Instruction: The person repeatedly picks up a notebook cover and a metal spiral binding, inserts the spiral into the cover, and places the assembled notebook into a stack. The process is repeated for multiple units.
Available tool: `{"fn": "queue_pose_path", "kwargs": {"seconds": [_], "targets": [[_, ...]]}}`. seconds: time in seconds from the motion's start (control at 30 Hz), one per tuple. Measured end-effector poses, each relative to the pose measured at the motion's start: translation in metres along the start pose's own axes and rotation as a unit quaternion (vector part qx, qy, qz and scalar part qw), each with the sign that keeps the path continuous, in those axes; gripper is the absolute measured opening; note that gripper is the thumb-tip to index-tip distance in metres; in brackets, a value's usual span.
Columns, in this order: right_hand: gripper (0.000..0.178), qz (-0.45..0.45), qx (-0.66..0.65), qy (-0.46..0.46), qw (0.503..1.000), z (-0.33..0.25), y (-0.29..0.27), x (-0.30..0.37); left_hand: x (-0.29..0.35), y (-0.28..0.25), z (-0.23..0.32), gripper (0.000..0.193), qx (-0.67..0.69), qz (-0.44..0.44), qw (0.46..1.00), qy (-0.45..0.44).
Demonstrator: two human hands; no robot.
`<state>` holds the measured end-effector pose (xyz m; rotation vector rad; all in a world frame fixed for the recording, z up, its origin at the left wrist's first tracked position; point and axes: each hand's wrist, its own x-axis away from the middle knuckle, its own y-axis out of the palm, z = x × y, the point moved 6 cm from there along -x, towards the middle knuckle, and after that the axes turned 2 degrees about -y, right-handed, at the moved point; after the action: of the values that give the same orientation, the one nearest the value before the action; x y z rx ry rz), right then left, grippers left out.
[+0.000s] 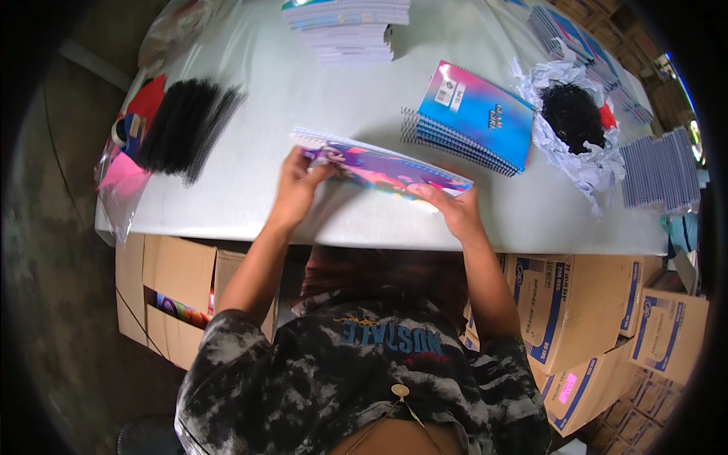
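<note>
Above the near part of the table, my left hand (299,186) and my right hand (459,211) grip a notebook (379,167) at its two ends. Its cover is purple and pink with a colourful picture, and white page edges show along the far side. The notebook is tilted; whether a spiral runs through its edge I cannot tell. Thumbs lie on the cover, while most fingers are hidden beneath. Just beyond my right hand lies a stack of blue and pink spiral notebooks (481,114), their coils sticking out to the left.
Black spiral coils (189,125) lie at the left, beside a pink plastic piece (123,174). A page stack (349,38) stands at the back. Crumpled paper (565,163) holds a black tangle (572,114). More notebooks (661,173) are at the right. Cardboard boxes (580,303) stand below the table edge.
</note>
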<state>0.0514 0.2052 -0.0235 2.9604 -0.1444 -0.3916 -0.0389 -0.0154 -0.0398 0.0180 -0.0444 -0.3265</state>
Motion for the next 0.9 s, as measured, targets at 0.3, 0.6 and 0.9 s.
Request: {"fn": "queue_pose_path", "kwargs": {"seconds": [0.3,0.6,0.9], "targets": [[0.02,0.002,0.024,-0.02,1.0,-0.002,-0.003,-0.005,-0.005,0.011,-0.03,0.035,0.012,-0.08,0.993,0.084],[0.018,0.014,0.052,-0.04,0.998,-0.003,-0.005,-0.004,-0.071,-0.178,0.016,0.038,-0.759,0.297,0.575,0.078],[0.028,-0.025,0.056,-0.071,0.996,-0.016,-0.001,-0.005,-0.069,-0.189,0.056,0.028,-0.513,0.276,0.813,-0.02]]}}
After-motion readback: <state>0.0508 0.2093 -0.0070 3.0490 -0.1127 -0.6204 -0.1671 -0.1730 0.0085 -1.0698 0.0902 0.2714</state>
